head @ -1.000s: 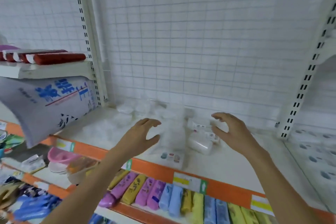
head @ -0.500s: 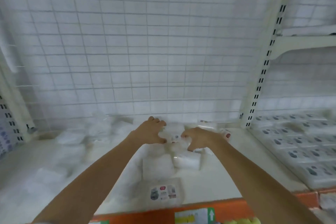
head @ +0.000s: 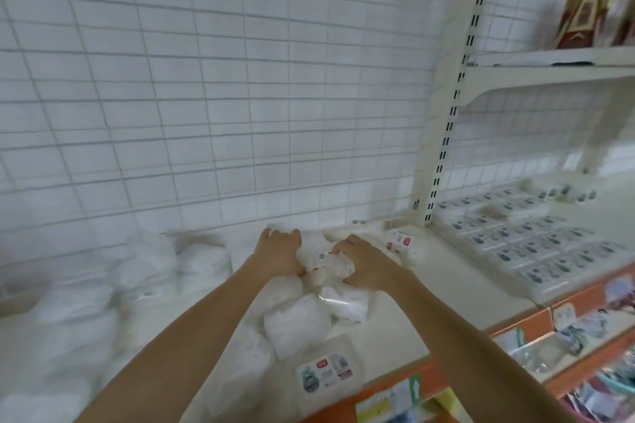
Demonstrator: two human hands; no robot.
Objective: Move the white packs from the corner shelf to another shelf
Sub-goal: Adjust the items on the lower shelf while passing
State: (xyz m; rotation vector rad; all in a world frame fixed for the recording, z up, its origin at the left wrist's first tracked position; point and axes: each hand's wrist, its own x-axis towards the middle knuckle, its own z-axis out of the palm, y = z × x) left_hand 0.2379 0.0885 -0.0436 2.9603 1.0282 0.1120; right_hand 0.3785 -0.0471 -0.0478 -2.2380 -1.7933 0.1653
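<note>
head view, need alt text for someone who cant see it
Both bare hands, left hand and right hand, grip clear-wrapped white packs in a heap at the back of a white corner shelf lined with wire grid. More white packs lie to the left, and flat labelled packs fill the adjoining shelf on the right.

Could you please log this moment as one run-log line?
phase: grasping | left hand: on packs | right hand: gripping packs | place: corner shelf | moved: none yet

The white packs (head: 299, 323) are wrapped in glossy, crinkled clear plastic film. The corner shelf (head: 457, 288) looks like smooth, matt cream-painted metal, backed by a thin wire grid (head: 213, 106) of white-coated metal.
</note>
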